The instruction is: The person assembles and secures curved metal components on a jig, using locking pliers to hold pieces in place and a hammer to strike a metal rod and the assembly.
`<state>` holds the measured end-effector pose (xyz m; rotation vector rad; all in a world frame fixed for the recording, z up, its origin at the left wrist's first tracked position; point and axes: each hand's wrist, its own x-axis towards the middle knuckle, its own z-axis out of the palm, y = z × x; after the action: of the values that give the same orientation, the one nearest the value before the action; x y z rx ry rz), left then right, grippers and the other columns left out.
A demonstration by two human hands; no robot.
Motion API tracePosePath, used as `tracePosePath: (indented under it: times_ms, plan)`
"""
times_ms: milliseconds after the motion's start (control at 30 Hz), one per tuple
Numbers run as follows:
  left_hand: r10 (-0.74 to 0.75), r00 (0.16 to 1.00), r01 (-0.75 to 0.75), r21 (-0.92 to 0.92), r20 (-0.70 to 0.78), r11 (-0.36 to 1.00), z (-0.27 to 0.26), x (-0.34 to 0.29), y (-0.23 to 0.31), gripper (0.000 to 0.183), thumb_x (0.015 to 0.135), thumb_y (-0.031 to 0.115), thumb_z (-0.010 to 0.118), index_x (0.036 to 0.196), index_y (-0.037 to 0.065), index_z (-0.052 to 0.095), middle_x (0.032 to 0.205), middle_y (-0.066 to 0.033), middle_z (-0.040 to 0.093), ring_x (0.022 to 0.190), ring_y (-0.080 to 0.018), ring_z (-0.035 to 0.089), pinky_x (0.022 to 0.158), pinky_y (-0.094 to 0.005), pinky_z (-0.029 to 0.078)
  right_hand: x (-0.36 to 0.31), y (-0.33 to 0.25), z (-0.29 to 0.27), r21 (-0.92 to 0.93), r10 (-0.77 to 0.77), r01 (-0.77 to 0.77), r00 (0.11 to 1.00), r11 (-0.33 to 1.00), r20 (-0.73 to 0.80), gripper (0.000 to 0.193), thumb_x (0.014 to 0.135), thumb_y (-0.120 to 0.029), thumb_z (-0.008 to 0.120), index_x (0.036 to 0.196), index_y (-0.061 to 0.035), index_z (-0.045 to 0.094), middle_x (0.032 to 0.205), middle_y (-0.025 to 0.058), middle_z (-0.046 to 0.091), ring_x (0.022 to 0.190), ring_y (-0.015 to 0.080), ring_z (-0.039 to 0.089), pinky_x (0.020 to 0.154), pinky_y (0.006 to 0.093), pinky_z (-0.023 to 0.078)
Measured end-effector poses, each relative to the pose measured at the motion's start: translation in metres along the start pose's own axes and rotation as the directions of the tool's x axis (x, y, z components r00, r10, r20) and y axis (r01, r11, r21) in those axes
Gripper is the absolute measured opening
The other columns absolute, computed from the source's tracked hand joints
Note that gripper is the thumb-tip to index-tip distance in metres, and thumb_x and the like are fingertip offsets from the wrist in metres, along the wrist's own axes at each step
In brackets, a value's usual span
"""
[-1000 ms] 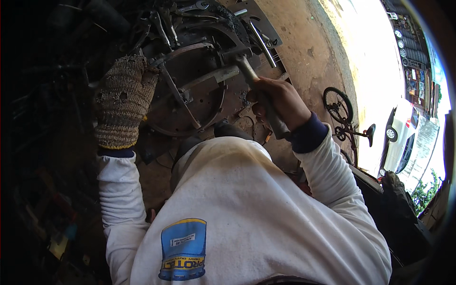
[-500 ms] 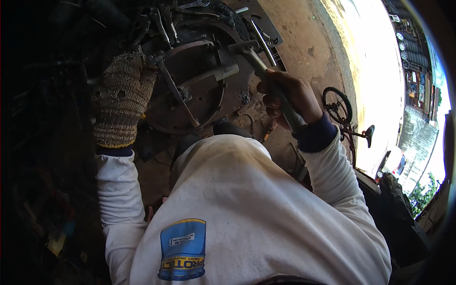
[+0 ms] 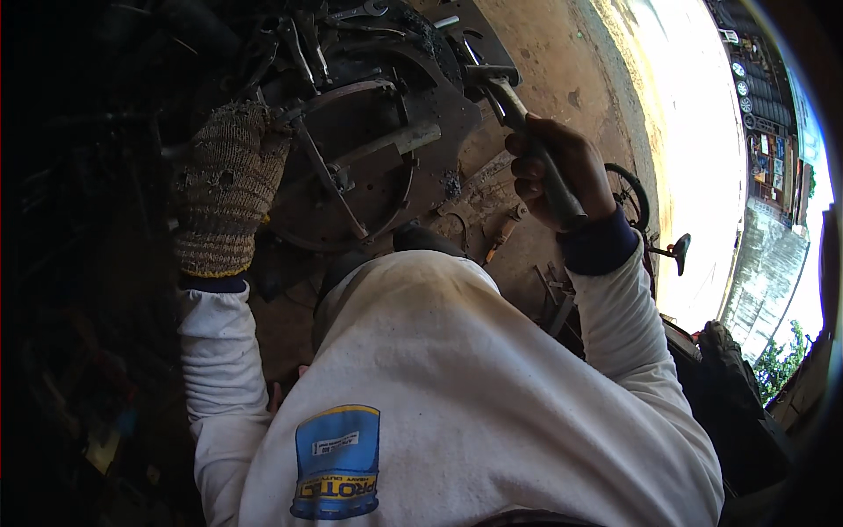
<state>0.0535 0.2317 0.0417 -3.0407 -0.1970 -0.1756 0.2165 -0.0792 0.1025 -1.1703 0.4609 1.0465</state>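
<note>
My right hand (image 3: 566, 167) is bare and wrapped round the handle of a hammer (image 3: 543, 149). The hammer's head (image 3: 492, 75) is raised over the right edge of a dark steel work table (image 3: 439, 114), apart from the metalwork. My left hand (image 3: 230, 180), in a worn knitted glove, is closed at the left end of a round metal frame (image 3: 329, 167). Its fingertips are partly hidden, but the thumb lies against the frame's bar. The frame has a curved flat strip and crossing bars, with a short flat bar (image 3: 395, 143) lying across its middle.
Locking pliers (image 3: 299, 53) and a wrench (image 3: 360, 10) lie at the table's far side. A tool with an orange-brown handle (image 3: 505, 235) is on the ground right of my knees. A bicycle (image 3: 650, 220) stands farther right. The left side is deep in shadow.
My right hand has moved right with the hammer, taking its head from above the frame's right side out to the table's edge. My left hand and the frame have barely moved.
</note>
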Motion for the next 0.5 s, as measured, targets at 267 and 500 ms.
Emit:
tracePosePath:
  times_ms: [267,500]
  plan:
    - [-0.031,0.998,0.03,-0.018,-0.046,0.999,0.002,-0.001,0.001,0.036,0.093,0.043,0.056,0.106,0.01,0.064,0.106,-0.0117,0.064,0.1,-0.0314,0.063,0.084,-0.0447,0.054,0.0,0.014,0.009,-0.254,0.053,-0.05,0.999,0.966,0.006,0.018,0.1,-0.024,0.047,0.106,-0.0074,0.047,0.078,0.0029,0.057,0.05,0.0082,0.051,0.041,0.0229,0.043]
    - [-0.098,0.99,0.087,-0.111,-0.098,0.99,-0.001,0.0,0.003,0.04,0.094,0.046,0.054,0.108,0.01,0.064,0.106,-0.0117,0.064,0.101,-0.0318,0.062,0.086,-0.0449,0.053,0.002,0.019,0.02,-0.233,-0.066,0.034,0.989,0.972,-0.13,0.019,0.1,-0.025,0.046,0.107,-0.0072,0.049,0.078,0.0034,0.059,0.048,0.009,0.05,0.04,0.0233,0.043]
